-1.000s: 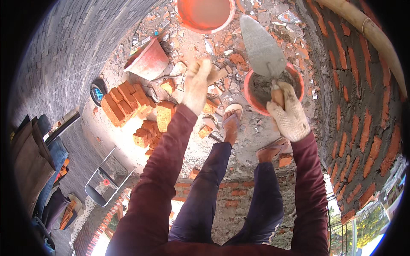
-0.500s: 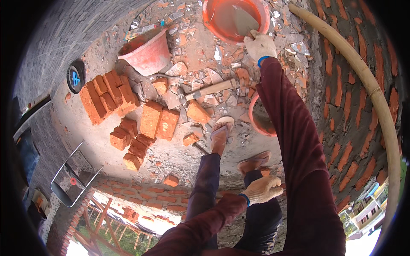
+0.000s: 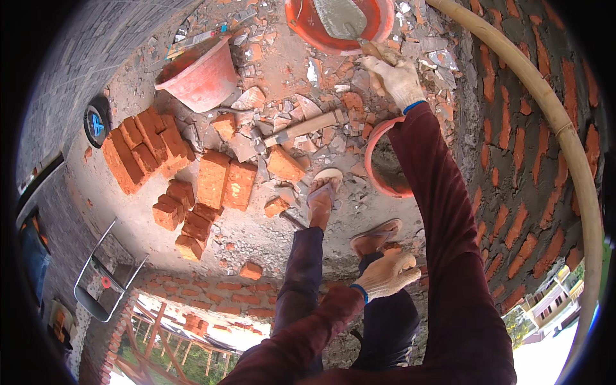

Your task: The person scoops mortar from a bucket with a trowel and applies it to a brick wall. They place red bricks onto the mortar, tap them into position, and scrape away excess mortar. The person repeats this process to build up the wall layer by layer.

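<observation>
Maybe trowel (image 3: 340, 18), if wet, slips into red bucket (image 3: 307, 34); right grip (image 3: 398, 78) clasps it, left grip (image 3: 386, 276) loose, empty.

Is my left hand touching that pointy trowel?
Apart. The head view shows the left hand low in the picture and the trowel up at the orange bucket, with a wide gap between them.

Between bucket (image 3: 205, 83) and basin (image 3: 308, 25) lies room, past the obstructing hammer (image 3: 305, 129).
</observation>
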Demonstrator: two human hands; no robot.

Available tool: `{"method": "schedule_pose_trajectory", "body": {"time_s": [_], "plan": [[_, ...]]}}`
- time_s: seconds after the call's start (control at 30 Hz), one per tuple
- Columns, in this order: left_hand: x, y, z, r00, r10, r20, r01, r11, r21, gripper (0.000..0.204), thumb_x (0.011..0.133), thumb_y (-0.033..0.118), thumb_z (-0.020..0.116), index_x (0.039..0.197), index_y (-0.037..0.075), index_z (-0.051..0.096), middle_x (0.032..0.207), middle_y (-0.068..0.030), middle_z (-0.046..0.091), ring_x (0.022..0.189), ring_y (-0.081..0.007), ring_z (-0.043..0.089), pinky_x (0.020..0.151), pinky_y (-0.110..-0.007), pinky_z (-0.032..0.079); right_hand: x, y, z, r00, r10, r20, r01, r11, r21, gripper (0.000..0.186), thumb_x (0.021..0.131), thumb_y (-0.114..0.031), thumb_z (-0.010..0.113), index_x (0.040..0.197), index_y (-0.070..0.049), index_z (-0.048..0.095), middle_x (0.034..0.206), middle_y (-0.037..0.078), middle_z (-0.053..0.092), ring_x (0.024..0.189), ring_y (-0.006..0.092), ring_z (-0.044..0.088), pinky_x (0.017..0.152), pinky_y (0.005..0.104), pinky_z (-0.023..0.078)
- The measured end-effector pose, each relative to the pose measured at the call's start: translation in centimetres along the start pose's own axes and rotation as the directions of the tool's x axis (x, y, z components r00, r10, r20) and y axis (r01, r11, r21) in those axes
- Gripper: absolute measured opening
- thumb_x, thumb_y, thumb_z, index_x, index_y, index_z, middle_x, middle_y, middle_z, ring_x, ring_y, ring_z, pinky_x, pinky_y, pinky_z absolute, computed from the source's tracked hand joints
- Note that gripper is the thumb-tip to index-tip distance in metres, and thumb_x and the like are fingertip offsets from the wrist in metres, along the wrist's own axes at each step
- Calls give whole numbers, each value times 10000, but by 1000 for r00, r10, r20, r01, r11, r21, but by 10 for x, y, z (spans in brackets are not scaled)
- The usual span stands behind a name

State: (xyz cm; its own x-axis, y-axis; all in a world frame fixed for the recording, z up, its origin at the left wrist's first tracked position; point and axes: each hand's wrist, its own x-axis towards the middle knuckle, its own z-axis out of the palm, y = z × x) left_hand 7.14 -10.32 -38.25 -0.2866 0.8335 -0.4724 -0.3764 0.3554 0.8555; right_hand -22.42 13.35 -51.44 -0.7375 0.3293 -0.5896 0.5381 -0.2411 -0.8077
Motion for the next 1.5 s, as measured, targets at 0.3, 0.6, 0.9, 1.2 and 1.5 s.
{"method": "schedule_pose_trajectory", "body": {"time_s": [0.3, 0.6, 0.9, 1.2, 1.5], "plan": [[-3, 1, -11, 993, -63, -103, 80, 983, 165, 268, 985, 317, 653, 997, 50, 633, 907, -92, 635, 796, -249, 637, 726, -393, 499, -182, -20, -115, 998, -2, -68, -11, 980, -199, 635, 848, -190, 857, 1408, -5, 622, 896, 23, 706, 570, 49, 542, 477, 226, 406], [24, 9, -51, 803, -297, -516, 235, 954, -184, 297, 978, 285, 668, 1113, 21, 663, 927, -91, 648, 892, -175, 619, 813, -331, 496, -293, 20, -148, 903, -369, -219, 34, 570, -821, 555, 761, -126, 842, 1303, -160, 727, 997, 115, 728, 896, 274, 735, 804, 368, 583], [155, -48, -180, 871, -114, -479, 257, 934, 246, 651, 957, 473, 685, 1317, -52, 553, 1161, -204, 663, 1016, -363, 637, 974, -483, 482, -325, 34, -172, 963, -259, -81, -62, 81, -995, 546, 870, -82, 680, 1389, -226, 594, 912, 124, 629, 681, 324, 698, 562, 416, 554], [255, 9, -174, 907, 178, -383, 47, 858, 511, 521, 995, 504, 573, 890, 5, 681, 785, -153, 635, 704, -236, 608, 662, -387, 489, -220, 68, -188, 993, -117, 23, -10, -275, -961, 546, 931, -34, 596, 1457, -92, 460, 1044, 173, 651, 804, 313, 743, 633, 421, 608], [275, 6, -199, 692, 722, 3, -370, 350, 861, 195, 948, 153, 595, 1113, 96, 684, 857, -146, 664, 789, -352, 667, 700, -457, 526, -192, 142, -196, 994, 56, 95, 72, 316, -946, 583, 859, -107, 730, 1396, -65, 506, 1190, 228, 700, 1139, 429, 672, 970, 465, 548]]}}
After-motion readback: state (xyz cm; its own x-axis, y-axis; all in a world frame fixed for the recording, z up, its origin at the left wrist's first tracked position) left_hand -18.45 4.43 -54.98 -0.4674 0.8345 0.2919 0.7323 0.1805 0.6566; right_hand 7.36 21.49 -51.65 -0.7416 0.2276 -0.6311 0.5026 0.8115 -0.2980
